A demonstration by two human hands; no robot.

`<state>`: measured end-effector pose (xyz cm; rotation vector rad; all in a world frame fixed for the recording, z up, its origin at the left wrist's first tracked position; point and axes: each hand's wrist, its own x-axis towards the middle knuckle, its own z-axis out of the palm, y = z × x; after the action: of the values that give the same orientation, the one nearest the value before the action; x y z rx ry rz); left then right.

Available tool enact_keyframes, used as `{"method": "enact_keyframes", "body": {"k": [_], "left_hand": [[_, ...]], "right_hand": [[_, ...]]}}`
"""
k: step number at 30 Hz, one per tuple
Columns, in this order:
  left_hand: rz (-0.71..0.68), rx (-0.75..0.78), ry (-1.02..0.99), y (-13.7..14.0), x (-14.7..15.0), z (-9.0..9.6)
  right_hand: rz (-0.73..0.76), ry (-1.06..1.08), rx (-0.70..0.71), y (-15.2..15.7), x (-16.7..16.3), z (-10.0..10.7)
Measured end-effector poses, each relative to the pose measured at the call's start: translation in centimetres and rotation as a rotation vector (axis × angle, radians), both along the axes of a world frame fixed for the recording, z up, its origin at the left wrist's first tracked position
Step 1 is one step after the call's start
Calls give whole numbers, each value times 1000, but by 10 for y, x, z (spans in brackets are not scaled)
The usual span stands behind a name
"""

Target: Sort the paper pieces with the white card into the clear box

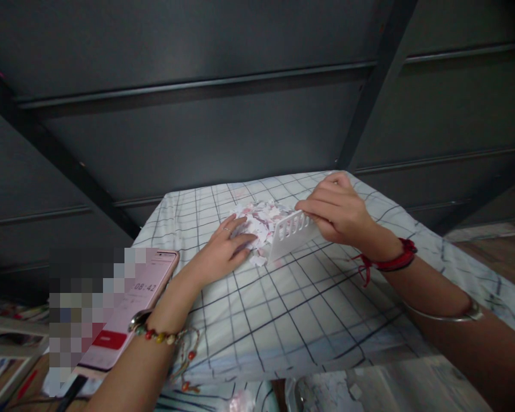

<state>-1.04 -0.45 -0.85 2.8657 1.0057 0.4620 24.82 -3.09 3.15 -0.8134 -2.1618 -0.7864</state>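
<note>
Gripping a white slotted scraper (pixel 292 230), right hand (pixel 339 212); paper scraps (pixel 257 223) under flat, open left hand (pixel 223 252) (between both).

Phone (pixel 131 312) screen reads "08:42" (leading digit partly cut off); nothing else legible.

Phone (pixel 143 297) on checked cloth (pixel 283 309)
</note>
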Motion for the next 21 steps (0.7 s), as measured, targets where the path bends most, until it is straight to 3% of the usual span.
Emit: {"method": "enact_keyframes", "body": {"k": [21], "left_hand": [[-38,47,3,3,-1,-3]], "right_hand": [[43,-1,103,3,0,-2]]}}
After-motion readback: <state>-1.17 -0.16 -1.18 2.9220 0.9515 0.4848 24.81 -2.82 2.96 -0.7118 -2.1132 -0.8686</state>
